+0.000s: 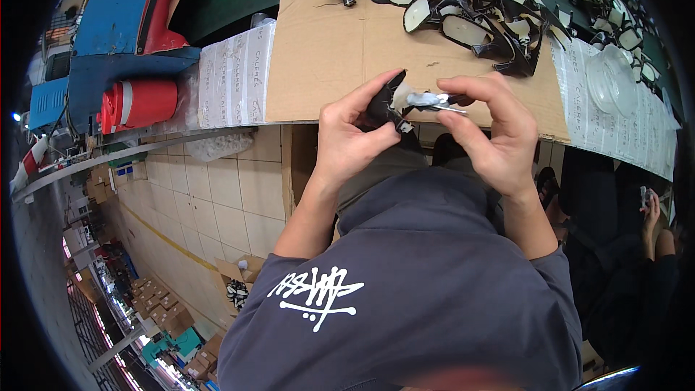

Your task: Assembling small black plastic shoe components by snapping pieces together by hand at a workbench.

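Observation:
Near the front edge of the work table, my left hand (346, 127) is closed around a black shoe heel (381, 107) with a pale inner face, tilted toward my right. Between the thumb and fingers of my right hand (503, 130) is a small tool (428, 99) with a pale blue-white wrapped body and thin metal parts; its exact kind is not clear. The tool's left end meets or nearly meets the heel's pale face. Beyond both hands lies a pile of similar black shoe heels (465, 30), several with cream faces upward.
Flattened cardboard (326, 51) covers the table, with printed white wrapping (230, 76) beside it. Clear plastic bowls (609, 81) sit at the right. A red container (141, 103) and a blue machine (112, 11) stand left. Another person's hand (651, 211) shows at far right.

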Tool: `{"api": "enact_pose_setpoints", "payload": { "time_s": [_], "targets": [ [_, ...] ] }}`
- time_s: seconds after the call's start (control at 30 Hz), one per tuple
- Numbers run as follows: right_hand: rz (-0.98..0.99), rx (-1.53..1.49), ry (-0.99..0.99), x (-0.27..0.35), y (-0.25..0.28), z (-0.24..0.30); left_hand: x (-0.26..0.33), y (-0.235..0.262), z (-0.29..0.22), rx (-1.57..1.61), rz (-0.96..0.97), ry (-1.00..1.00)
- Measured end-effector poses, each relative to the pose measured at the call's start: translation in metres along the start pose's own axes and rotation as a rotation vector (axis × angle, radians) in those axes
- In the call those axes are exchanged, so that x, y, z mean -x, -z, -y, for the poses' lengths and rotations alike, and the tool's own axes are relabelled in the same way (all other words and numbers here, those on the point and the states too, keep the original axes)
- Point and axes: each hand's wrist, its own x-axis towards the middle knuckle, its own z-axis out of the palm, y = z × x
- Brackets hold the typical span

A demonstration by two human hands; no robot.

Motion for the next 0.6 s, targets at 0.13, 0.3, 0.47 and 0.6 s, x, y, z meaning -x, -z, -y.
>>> {"api": "enact_pose_setpoints", "payload": {
  "time_s": [0.13,0.3,0.47,0.6],
  "targets": [
    [0.082,0.016,0.028,0.003,-0.01,-0.005,0.002,-0.006,-0.001,-0.029,-0.02,0.0],
    [0.005,0.128,0.098,-0.002,-0.012,-0.012,0.004,-0.005,0.007,-0.126,-0.01,-0.024],
    [-0.074,0.156,0.067,-0.005,-0.009,-0.021,0.008,0.0,0.01,-0.152,0.012,0.014],
    [-0.098,0.141,0.033,-0.008,-0.003,-0.026,0.008,0.002,0.01,-0.193,0.084,0.007]
  ]
}}
